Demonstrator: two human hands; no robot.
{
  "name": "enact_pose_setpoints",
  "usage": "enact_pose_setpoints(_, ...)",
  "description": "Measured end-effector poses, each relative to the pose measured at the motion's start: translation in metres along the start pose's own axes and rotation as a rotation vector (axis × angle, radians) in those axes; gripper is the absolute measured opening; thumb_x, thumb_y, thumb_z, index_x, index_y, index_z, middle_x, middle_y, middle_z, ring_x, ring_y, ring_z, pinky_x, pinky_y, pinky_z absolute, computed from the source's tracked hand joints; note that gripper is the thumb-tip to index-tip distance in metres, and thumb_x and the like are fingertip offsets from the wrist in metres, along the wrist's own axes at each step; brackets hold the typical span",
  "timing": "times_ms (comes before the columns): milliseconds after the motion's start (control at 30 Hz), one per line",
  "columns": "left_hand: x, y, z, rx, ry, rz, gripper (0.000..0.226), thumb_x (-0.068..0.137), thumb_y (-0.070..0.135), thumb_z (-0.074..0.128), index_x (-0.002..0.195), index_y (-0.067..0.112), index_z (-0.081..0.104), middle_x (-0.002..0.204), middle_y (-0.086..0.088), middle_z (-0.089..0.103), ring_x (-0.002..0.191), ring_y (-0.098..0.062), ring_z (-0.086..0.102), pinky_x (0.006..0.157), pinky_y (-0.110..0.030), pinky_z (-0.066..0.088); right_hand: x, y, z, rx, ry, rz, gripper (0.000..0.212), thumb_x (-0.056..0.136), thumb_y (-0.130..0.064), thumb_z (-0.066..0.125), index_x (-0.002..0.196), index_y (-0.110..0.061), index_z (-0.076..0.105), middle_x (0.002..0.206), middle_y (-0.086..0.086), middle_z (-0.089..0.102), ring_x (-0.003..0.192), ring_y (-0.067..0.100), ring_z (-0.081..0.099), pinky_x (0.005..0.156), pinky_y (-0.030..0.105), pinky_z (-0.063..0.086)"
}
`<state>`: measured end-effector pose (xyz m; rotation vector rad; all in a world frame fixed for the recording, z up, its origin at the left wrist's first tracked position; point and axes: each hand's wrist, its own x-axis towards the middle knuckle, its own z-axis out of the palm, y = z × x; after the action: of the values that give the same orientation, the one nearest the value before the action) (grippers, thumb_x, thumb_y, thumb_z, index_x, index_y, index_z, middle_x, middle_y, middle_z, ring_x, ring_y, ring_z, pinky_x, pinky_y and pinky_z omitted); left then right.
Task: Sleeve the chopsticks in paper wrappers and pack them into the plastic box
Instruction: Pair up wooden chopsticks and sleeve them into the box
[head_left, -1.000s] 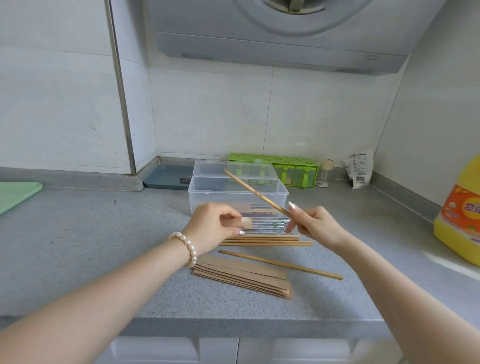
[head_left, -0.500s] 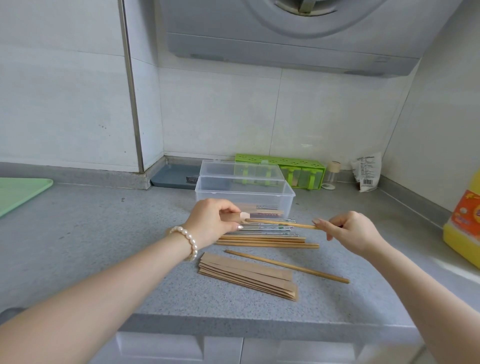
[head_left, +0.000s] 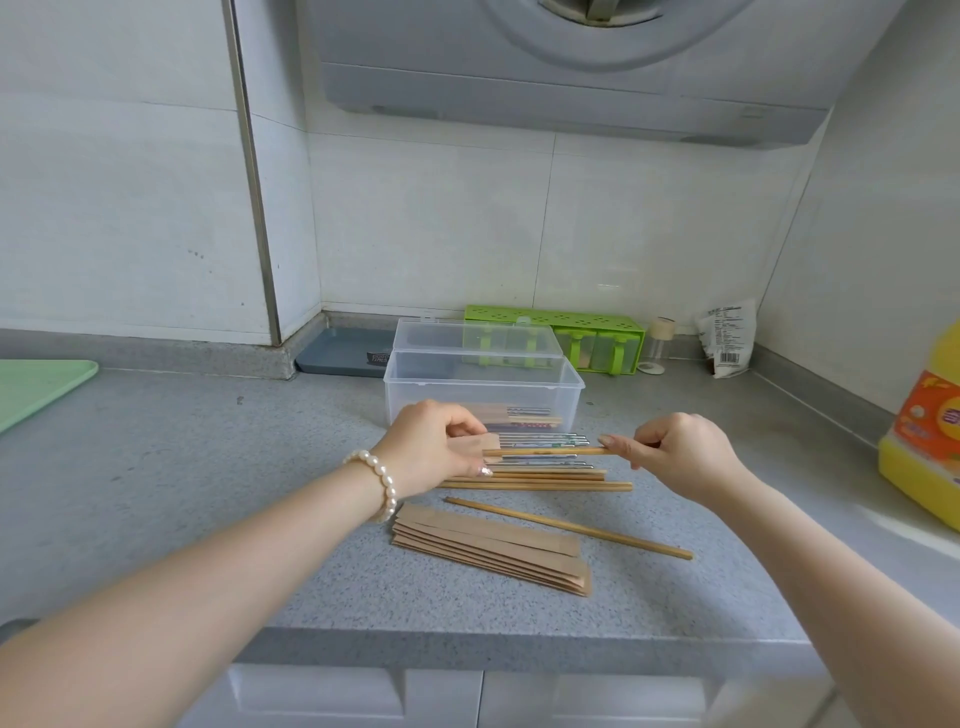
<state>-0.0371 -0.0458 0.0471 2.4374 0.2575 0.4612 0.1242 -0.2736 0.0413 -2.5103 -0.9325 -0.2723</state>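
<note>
A flat green board (head_left: 36, 387) lies at the bench's (head_left: 156, 467) left edge. The left hand (head_left: 434, 449), pearl bracelet (head_left: 376, 483) at the wrist, pinches a brown paper wrapper (head_left: 480, 445). Behind it, toward the back edge, the clear plastic box (head_left: 483, 389) stands lid-up, holding a few sleeved pairs. Flat kraft wrappers (head_left: 493, 551) are stacked near the front edge, bare bamboo and metal chopsticks (head_left: 540, 475) beside them. The right hand (head_left: 680, 449), fingers curled, pinches a slender bamboo chopstick (head_left: 550, 451), now level with its tip entering the wrapper; a second ago it pointed steeply upward. A yellow oil bottle (head_left: 930, 441) sits at the right edge.
</note>
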Motion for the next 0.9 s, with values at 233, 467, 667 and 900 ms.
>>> enact_pose_setpoints(233, 0.007, 0.006, -0.014, -0.072, -0.153, -0.087, 0.013, 0.078, 0.006, 0.071, 0.085, 0.017, 0.071, 0.073, 0.01, 0.067, 0.073, 0.0, 0.065, 0.077, -0.016, 0.053, 0.002, 0.009, -0.002, -0.022, 0.024, -0.105, 0.088, 0.061, -0.083, 0.035, 0.057, 0.001, 0.06, 0.046, 0.003, 0.04, 0.046, 0.017, 0.034, 0.048, 0.028, 0.028)
enact_pose_setpoints(467, 0.008, 0.021, -0.007, -0.109, -0.192, -0.086, 0.014, 0.078, 0.002, 0.07, 0.079, 0.017, 0.07, 0.07, 0.007, 0.069, 0.068, 0.001, 0.066, 0.072, -0.012, 0.052, 0.007, -0.01, -0.009, -0.081, 0.036, -0.215, 0.08, 0.066, -0.08, 0.031, 0.05, -0.007, 0.057, 0.045, 0.004, 0.048, 0.043, 0.021, 0.042, 0.046, 0.027, 0.033)
enact_pose_setpoints(667, 0.008, 0.029, -0.004, -0.192, -0.16, -0.117, 0.013, 0.079, -0.001, 0.069, 0.083, 0.012, 0.07, 0.068, 0.005, 0.068, 0.064, 0.002, 0.064, 0.072, -0.012, 0.052, -0.001, -0.04, -0.002, 0.007, -0.111, -0.245, 0.039, 0.093, -0.046, 0.046, 0.068, -0.024, 0.066, 0.056, 0.002, 0.058, 0.051, 0.014, 0.048, 0.053, 0.028, 0.038)
enact_pose_setpoints(900, 0.01, 0.035, 0.002, -0.209, -0.135, -0.104, 0.016, 0.077, -0.003, 0.07, 0.079, 0.013, 0.071, 0.068, 0.001, 0.068, 0.066, -0.003, 0.064, 0.076, -0.016, 0.053, -0.007, -0.07, 0.009, 0.074, -0.157, -0.328, 0.022, 0.098, -0.03, 0.042, 0.095, -0.015, 0.058, 0.072, 0.001, 0.06, 0.063, 0.018, 0.047, 0.063, 0.034, 0.039)
